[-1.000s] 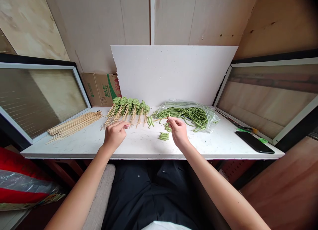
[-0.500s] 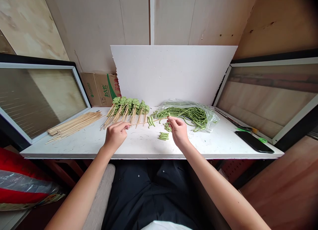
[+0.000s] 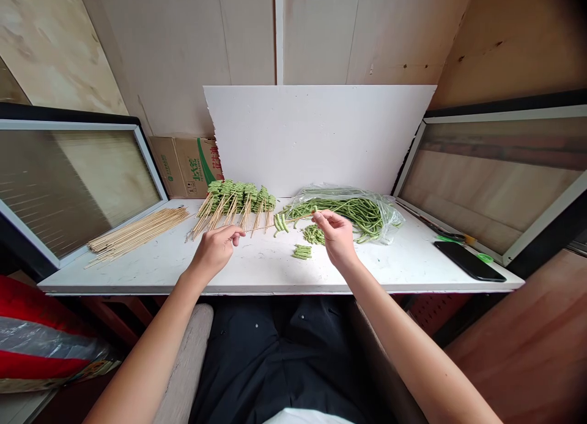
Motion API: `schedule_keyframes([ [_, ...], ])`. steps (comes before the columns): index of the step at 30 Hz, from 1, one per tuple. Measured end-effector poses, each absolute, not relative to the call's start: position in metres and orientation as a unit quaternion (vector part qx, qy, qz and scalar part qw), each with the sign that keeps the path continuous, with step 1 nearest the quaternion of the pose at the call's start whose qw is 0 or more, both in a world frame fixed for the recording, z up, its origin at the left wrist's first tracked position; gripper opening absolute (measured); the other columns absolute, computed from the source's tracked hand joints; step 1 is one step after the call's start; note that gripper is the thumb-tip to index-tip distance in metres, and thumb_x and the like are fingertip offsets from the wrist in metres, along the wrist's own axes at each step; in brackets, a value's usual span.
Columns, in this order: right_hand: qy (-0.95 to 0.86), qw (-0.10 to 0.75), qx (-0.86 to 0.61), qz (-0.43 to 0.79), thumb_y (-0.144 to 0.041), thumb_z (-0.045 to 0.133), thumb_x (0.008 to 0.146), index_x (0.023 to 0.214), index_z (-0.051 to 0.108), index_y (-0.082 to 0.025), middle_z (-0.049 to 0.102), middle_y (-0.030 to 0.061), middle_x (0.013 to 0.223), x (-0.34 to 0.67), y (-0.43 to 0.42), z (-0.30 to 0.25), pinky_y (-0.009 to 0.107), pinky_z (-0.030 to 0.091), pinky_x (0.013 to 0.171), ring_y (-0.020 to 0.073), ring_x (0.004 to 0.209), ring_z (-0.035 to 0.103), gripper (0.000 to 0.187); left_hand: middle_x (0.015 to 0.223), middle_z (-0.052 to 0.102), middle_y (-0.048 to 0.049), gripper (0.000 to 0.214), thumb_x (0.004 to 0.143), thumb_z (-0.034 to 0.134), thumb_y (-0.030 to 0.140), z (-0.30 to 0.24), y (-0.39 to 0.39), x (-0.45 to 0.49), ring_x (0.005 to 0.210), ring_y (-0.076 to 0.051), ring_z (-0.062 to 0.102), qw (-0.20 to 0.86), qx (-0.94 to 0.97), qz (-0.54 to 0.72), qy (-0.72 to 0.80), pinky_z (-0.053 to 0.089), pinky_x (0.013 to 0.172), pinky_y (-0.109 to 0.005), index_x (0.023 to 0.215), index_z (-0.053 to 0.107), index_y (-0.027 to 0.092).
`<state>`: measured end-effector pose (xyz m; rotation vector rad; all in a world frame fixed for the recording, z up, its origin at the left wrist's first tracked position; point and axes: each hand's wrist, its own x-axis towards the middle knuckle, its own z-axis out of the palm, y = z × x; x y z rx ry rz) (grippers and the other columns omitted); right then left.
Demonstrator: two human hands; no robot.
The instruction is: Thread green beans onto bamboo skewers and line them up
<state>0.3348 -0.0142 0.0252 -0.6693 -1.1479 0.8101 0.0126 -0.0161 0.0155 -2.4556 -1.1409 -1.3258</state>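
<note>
My left hand [image 3: 216, 248] is closed on the blunt end of a thin bamboo skewer [image 3: 300, 218], which points to the right. A few short green bean pieces [image 3: 280, 224] sit crosswise along the skewer. At the skewer's far tip, my right hand [image 3: 337, 233] pinches another short bean piece [image 3: 315, 209] between thumb and fingertips. Whether the tip has pierced that piece, I cannot tell. Below the hands, a neat row of cut bean pieces [image 3: 302, 252] lies on the white table [image 3: 257, 271], with a loose pile of cut pieces [image 3: 313, 233] just behind it.
Finished bean skewers [image 3: 233, 198] are stacked at the back left, beside a bundle of bare bamboo skewers [image 3: 137, 228]. Long green beans fill a clear plastic bag [image 3: 389, 213] at the back right. A black phone [image 3: 468, 260] lies at the right edge. A cardboard box [image 3: 183, 167] stands behind.
My right hand has shifted slightly to the right, uncovering more of the loose pile. My left hand and the skewer have moved slightly right too.
</note>
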Motion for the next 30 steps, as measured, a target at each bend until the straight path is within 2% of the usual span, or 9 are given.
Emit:
schedule_keyframes([
  [4, -0.516, 0.714, -0.313, 0.355, -0.052, 0.092, 0.073, 0.08, 0.079, -0.024, 0.074, 0.0033, 0.086, 0.342, -0.02, 0.039, 0.035, 0.051, 0.078, 0.0193, 0.082, 0.063, 0.032, 0.073, 0.07, 0.0012, 0.046, 0.076, 0.041, -0.006, 0.016, -0.019, 0.022, 0.078, -0.016, 0.073, 0.044, -0.821, -0.427, -0.375, 0.055, 0.075, -0.024, 0.094, 0.074, 0.019],
  [8, -0.483, 0.723, -0.338, 0.36, -0.053, 0.093, 0.07, 0.084, 0.08, -0.023, 0.074, 0.0039, 0.084, 0.347, -0.021, 0.047, 0.034, 0.049, 0.073, 0.0186, 0.079, 0.063, 0.036, 0.093, 0.079, -0.0036, 0.032, 0.093, 0.053, 0.003, 0.017, -0.023, 0.032, 0.081, -0.017, 0.075, 0.089, -0.8, -0.477, -0.354, 0.057, 0.076, -0.025, 0.108, 0.075, 0.02],
  [10, -0.472, 0.724, -0.348, 0.363, -0.053, 0.092, 0.07, 0.083, 0.08, -0.023, 0.074, 0.0038, 0.083, 0.348, -0.02, 0.049, 0.033, 0.047, 0.07, 0.0182, 0.077, 0.062, 0.036, 0.094, 0.08, -0.0042, 0.02, 0.097, 0.06, 0.01, 0.019, -0.025, 0.035, 0.077, -0.016, 0.074, 0.127, -0.78, -0.509, -0.341, 0.057, 0.074, -0.026, 0.104, 0.076, 0.02],
  [12, -0.466, 0.724, -0.348, 0.37, -0.053, 0.092, 0.069, 0.082, 0.079, -0.023, 0.073, 0.0036, 0.082, 0.348, -0.02, 0.049, 0.033, 0.045, 0.068, 0.0183, 0.078, 0.061, 0.035, 0.089, 0.08, -0.0034, 0.017, 0.098, 0.062, 0.012, 0.02, -0.027, 0.036, 0.075, -0.016, 0.074, 0.153, -0.77, -0.523, -0.333, 0.057, 0.072, -0.026, 0.098, 0.076, 0.02],
  [15, -0.465, 0.726, -0.336, 0.379, -0.052, 0.093, 0.068, 0.079, 0.078, -0.024, 0.071, 0.0029, 0.081, 0.346, -0.021, 0.048, 0.032, 0.045, 0.069, 0.0186, 0.08, 0.06, 0.033, 0.087, 0.081, -0.0034, 0.024, 0.094, 0.057, 0.004, 0.019, -0.028, 0.036, 0.076, -0.017, 0.076, 0.165, -0.769, -0.522, -0.328, 0.059, 0.073, -0.026, 0.097, 0.076, 0.019],
  [19, -0.467, 0.73, -0.319, 0.384, -0.051, 0.094, 0.069, 0.077, 0.077, -0.025, 0.068, 0.0016, 0.079, 0.341, -0.024, 0.046, 0.033, 0.046, 0.071, 0.0179, 0.077, 0.058, 0.032, 0.083, 0.079, -0.0017, 0.042, 0.08, 0.044, -0.008, 0.014, -0.025, 0.035, 0.072, -0.016, 0.076, 0.163, -0.775, -0.511, -0.333, 0.06, 0.07, -0.024, 0.094, 0.074, 0.018],
  [30, -0.5, 0.726, -0.299, 0.364, -0.056, 0.09, 0.075, 0.072, 0.071, -0.024, 0.062, 0.0008, 0.077, 0.327, -0.029, 0.034, 0.033, 0.048, 0.075, 0.0173, 0.077, 0.056, 0.037, 0.076, 0.073, -0.0009, 0.041, 0.076, 0.041, -0.007, 0.01, -0.019, 0.027, 0.072, -0.016, 0.073, 0.135, -0.796, -0.482, -0.34, 0.056, 0.069, -0.024, 0.088, 0.071, 0.018],
])
